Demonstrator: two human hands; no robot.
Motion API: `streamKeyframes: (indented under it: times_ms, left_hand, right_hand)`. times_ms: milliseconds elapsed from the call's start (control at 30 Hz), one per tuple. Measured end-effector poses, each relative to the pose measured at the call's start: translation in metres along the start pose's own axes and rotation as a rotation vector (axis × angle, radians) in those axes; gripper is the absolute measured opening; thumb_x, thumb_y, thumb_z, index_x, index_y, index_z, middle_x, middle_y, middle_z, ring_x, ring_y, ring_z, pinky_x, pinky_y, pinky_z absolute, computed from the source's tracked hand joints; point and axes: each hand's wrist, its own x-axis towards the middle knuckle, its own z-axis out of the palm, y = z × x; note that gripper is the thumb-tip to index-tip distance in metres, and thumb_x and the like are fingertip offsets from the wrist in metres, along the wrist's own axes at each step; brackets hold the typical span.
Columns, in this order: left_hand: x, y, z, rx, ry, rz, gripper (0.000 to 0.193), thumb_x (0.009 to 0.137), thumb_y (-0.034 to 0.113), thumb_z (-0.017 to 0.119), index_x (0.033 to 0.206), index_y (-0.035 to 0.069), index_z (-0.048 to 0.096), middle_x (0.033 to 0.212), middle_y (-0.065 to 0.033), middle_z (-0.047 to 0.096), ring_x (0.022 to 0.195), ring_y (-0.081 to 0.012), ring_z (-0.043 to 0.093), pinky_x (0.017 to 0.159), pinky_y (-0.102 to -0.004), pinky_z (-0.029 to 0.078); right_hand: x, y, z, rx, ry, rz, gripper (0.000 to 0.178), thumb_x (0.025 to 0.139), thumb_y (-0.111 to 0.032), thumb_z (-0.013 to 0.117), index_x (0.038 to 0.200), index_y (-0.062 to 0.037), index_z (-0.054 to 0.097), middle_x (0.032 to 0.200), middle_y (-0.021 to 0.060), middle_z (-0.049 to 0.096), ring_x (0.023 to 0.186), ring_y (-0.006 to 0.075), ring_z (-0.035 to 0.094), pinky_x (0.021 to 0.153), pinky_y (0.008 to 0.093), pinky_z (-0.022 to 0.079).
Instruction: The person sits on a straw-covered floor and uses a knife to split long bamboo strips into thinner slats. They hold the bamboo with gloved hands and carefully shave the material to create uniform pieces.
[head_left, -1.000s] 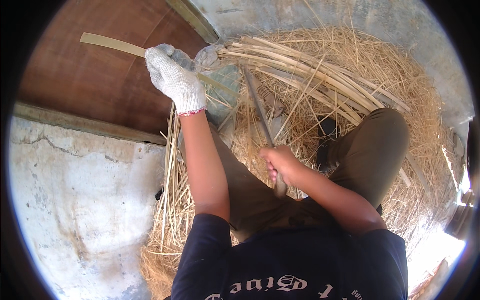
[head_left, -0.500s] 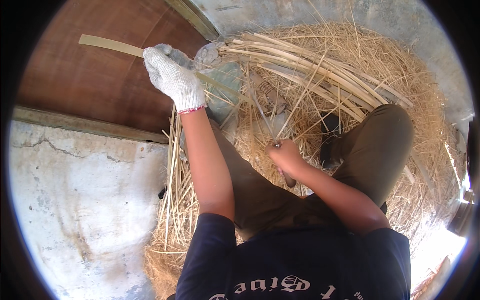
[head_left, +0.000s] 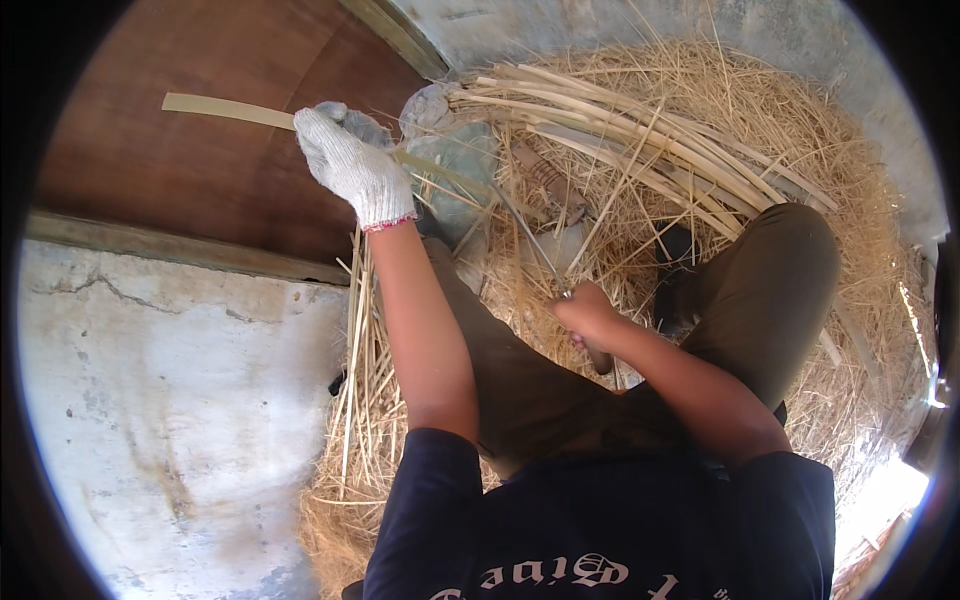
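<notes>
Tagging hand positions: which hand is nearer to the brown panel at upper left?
Left. The gloved left hand, holding a pale strip, overlaps the brown panel in view near its right edge; the right hand, around a tool handle, is lower, well right of the panel.

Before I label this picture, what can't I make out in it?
In the head view:
Middle of the pale strip: hidden inside the gloved left hand.
Most of the knife handle: covered by the right hand.
Dark shirt: cut off by the lower edge.
Far lower right: washed out by glare.
</notes>
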Motion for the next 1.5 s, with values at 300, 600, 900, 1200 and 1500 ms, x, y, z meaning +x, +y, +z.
streamKeyframes:
  times_ms: [300,600,900,1200,1500]
  left_hand:
    - [0.009,-0.006,-0.019,-0.085,0.005,-0.093,0.05,0.104,0.054,0.051,0.077,0.012,0.047,0.056,0.0029,0.029,0.048,-0.0114,0.023,0.045,-0.0306,0.021]
    - [-0.016,0.045,-0.003,-0.103,0.016,0.079,0.06,0.102,0.068,0.048,0.066,0.02,0.038,0.057,0.0068,0.028,0.048,-0.01,0.025,0.048,-0.027,0.019]
    - [-0.016,0.084,-0.03,-0.258,-0.126,0.194,0.061,0.102,0.07,0.045,0.063,0.023,0.04,0.053,0.0094,0.028,0.044,-0.0071,0.028,0.038,-0.0248,0.027]
    - [-0.024,0.189,-0.104,-0.569,-0.305,0.404,0.06,0.106,0.062,0.039,0.066,0.019,0.053,0.055,0.0069,0.043,0.045,-0.0084,0.041,0.038,-0.0247,0.032]
    - [-0.028,0.207,-0.129,-0.66,-0.298,0.472,0.051,0.102,0.052,0.046,0.066,0.018,0.055,0.052,0.0054,0.044,0.043,-0.0115,0.041,0.039,-0.0274,0.033]
  right_hand:
    - [-0.007,-0.007,-0.005,-0.078,0.153,-0.214,0.035,0.088,-0.018,0.065,0.066,0.0084,0.06,0.054,0.0184,0.058,0.041,0.0269,0.058,0.045,0.0427,0.047]
    - [0.014,0.009,-0.011,-0.207,0.033,0.116,0.033,0.086,-0.021,0.067,0.08,0.0114,0.066,0.072,0.0252,0.068,0.066,0.0343,0.071,0.065,0.0452,0.055]
    - [-0.019,-0.017,-0.004,-0.245,0.071,-0.312,0.031,0.086,-0.025,0.066,0.088,0.0058,0.07,0.073,0.025,0.069,0.068,0.0383,0.07,0.07,0.0468,0.055]
    - [0.045,-0.003,-0.042,-0.01,0.34,-0.075,0.036,0.085,-0.023,0.063,0.066,0.008,0.064,0.057,0.0191,0.062,0.048,0.0308,0.064,0.047,0.0427,0.05]
    - [0.046,0.008,-0.046,-0.272,0.365,-0.031,0.043,0.088,-0.034,0.068,0.077,0.0081,0.069,0.071,0.0211,0.07,0.066,0.0337,0.073,0.064,0.0452,0.057]
